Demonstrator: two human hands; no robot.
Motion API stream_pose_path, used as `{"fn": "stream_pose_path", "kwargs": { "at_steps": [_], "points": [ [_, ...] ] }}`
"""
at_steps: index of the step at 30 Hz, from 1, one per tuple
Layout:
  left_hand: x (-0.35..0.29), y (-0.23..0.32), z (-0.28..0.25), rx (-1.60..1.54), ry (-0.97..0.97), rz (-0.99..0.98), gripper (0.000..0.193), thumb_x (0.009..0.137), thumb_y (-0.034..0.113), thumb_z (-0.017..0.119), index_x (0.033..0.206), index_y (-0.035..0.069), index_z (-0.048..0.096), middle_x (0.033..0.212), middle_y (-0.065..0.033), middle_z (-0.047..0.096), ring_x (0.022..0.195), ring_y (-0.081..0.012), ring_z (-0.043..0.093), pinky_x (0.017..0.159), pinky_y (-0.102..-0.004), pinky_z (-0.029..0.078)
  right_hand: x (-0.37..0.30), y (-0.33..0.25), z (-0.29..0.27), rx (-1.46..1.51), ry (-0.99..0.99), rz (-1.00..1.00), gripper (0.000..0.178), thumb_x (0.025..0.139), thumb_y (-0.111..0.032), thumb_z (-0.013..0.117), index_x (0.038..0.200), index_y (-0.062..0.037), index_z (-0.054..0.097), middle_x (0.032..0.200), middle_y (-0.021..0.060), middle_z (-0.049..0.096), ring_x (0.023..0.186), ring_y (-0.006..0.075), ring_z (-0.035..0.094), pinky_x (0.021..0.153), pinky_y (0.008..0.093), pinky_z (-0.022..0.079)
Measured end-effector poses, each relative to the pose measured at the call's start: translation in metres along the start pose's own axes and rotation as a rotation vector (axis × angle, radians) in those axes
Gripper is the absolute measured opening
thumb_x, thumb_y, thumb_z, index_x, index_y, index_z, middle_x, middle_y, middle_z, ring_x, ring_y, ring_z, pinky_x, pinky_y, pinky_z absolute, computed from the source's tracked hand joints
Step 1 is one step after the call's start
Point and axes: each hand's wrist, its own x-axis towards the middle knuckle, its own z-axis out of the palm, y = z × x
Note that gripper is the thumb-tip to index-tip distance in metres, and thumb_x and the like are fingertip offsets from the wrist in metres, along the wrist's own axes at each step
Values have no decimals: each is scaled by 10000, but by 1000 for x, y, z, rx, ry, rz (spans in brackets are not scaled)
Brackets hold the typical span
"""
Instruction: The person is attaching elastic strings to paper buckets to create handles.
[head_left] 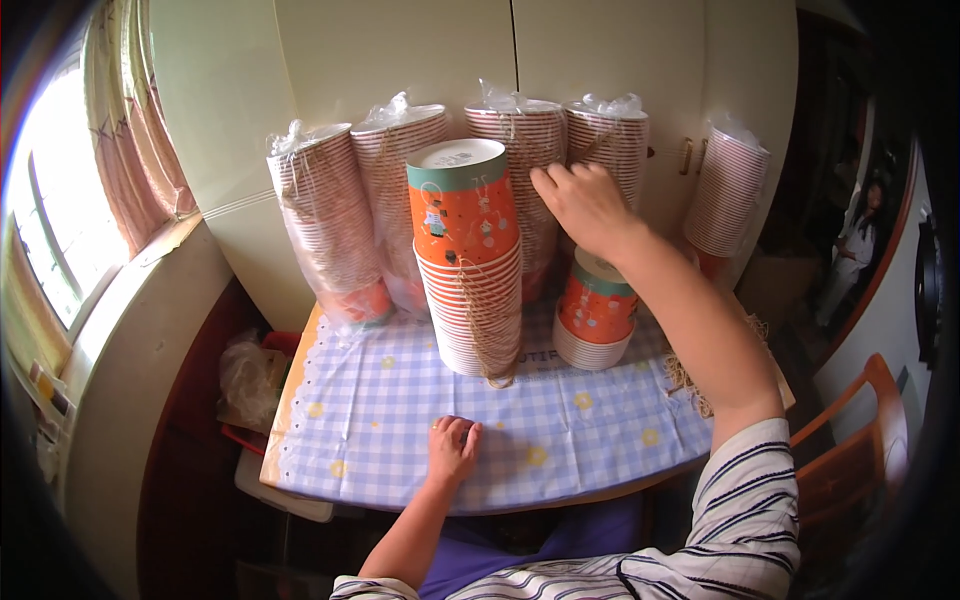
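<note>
A tall stack of upside-down paper cups [468,212] stands in the middle of the table, its top one orange with a green band and a pale base. Brown twine [487,325] hangs in loops down its front. My right hand [588,205] is raised just right of the stack's top, apart from it, fingers bent and closed; whatever they may hold is hidden. Below it stands a shorter stack of the same cups [597,300]. My left hand [455,447] rests on the checked tablecloth [400,450] near the front edge, fingers curled in, nothing visible in them.
Several tall cup stacks in clear plastic bags [325,210] line the back, before pale cabinet doors [400,50]. A bundle of twine [690,380] lies at the table's right side. A wooden chair [875,430] stands right. A person [858,245] appears in the far right background.
</note>
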Motion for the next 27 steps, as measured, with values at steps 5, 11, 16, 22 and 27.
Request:
{"fn": "stream_pose_path", "kwargs": {
  "at_steps": [5,11,16,22,27],
  "points": [
    [0,-1,3,-2,14,-1,144,806,175,642,727,55,644,743,-105,622,772,-299,553,726,-397,422,-71,-31,0,384,-58,191,324,738,-150,690,1021,-76,551,890,81,572,786,277,594,680,390,472],
    [-1,-1,5,-8,-17,-6,166,826,197,618,770,45,654,776,-119,617,796,-305,554,753,-390,424,-154,-83,17,695,65,417,209,748,-143,690,911,-50,597,897,80,586,808,281,604,683,391,487],
    [-3,-5,7,5,-2,10,154,809,195,640,733,61,642,760,-92,625,790,-293,548,742,-396,414,-180,-81,30,599,199,661,297,706,-121,724,964,-44,599,979,103,544,893,301,556,771,405,454],
    [-1,-1,6,35,-20,34,132,798,179,643,748,57,646,769,-103,623,787,-300,558,744,-391,425,-175,-49,42,365,179,677,413,671,-163,767,1026,-62,583,1120,133,507,1001,335,492,859,433,403],
    [0,-2,8,107,-74,139,134,771,189,670,818,67,641,837,-105,623,822,-303,564,754,-395,434,-176,-37,62,450,132,612,376,648,-127,768,965,-38,586,1035,127,558,1001,334,501,876,427,414]
  ]
}}
